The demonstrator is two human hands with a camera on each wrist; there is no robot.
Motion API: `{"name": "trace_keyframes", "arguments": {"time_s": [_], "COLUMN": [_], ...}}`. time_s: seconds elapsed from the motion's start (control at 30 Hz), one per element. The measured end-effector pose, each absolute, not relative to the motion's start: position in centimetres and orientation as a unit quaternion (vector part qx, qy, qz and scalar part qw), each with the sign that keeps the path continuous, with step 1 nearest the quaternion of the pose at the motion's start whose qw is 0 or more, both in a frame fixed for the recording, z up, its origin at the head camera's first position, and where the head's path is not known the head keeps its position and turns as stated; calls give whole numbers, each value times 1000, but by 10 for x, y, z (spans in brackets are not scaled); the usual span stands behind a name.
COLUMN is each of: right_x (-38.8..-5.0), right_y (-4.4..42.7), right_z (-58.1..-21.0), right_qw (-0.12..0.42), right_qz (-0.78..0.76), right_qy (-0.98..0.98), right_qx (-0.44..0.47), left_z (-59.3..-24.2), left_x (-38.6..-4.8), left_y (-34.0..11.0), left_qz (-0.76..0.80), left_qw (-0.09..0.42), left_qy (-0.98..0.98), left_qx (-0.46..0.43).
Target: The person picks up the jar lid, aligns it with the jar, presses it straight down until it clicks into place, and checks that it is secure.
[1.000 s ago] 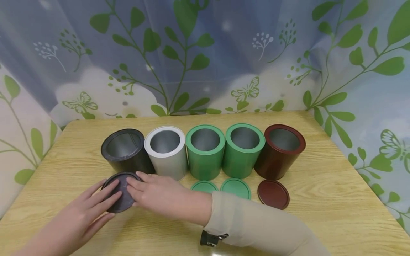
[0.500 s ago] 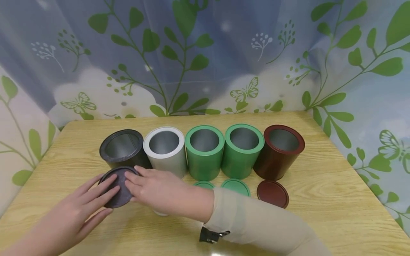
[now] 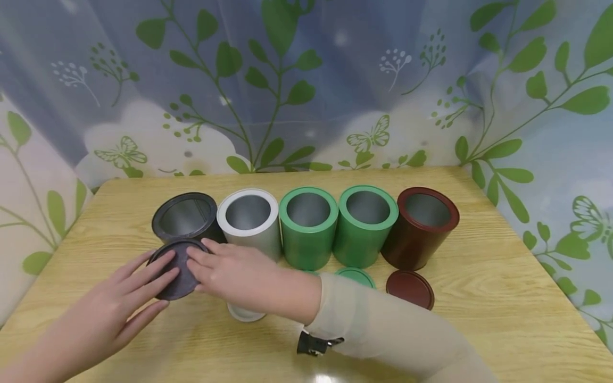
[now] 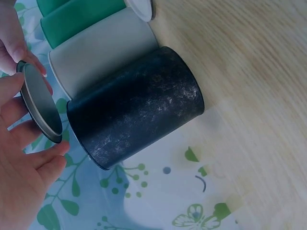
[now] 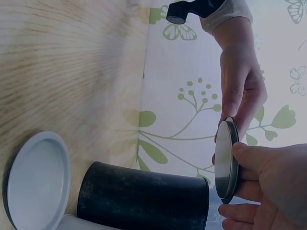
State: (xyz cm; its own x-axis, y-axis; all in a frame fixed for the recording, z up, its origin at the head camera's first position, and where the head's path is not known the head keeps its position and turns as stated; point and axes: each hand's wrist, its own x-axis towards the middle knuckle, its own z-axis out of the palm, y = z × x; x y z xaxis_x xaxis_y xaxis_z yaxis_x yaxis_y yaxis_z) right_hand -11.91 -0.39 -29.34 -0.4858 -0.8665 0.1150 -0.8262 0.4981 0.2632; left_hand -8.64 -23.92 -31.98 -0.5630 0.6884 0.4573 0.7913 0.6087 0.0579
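Note:
Both hands hold a black round lid [image 3: 184,282] by opposite edges, in front of the black can [image 4: 134,105] and at about the height of its rim. My left hand [image 3: 115,303] has its fingers on the lid's upper face at the left, with the thumb at the near edge. From the right, my right hand [image 3: 234,271] pinches the other edge; in the right wrist view its thumb lies on the rim and fingers are behind. The left wrist view shows the lid's silvery underside tilted, apart from the can. The can's mouth is uncovered.
Right of the black can stand a white can [image 3: 263,242], two green cans [image 3: 308,247] and a dark red can [image 3: 407,244], lidless and close together. A white lid [image 3: 245,314], a green lid [image 3: 356,276] and a dark red lid [image 3: 409,290] lie in front; another green lid is mostly hidden.
Both hands have raised the black lid toward the black can's rim. The white lid has come into view beneath the right forearm.

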Motion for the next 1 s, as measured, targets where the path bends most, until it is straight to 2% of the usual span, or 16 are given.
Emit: {"name": "trace_keyframes", "arguments": {"time_s": [0.4,1.0], "right_x": [-130,-148], "right_y": [-2,-7], "right_z": [-287,-276], "right_qw": [95,26], "right_qz": [-74,-86], "right_qy": [-857,-869], "right_qx": [500,487], "left_z": [-316,-310], "left_x": [-95,-111], "left_y": [-240,-242], "left_qz": [-127,-128], "left_qw": [195,173], "left_qy": [-877,-886], "left_qx": [-419,-410]}}
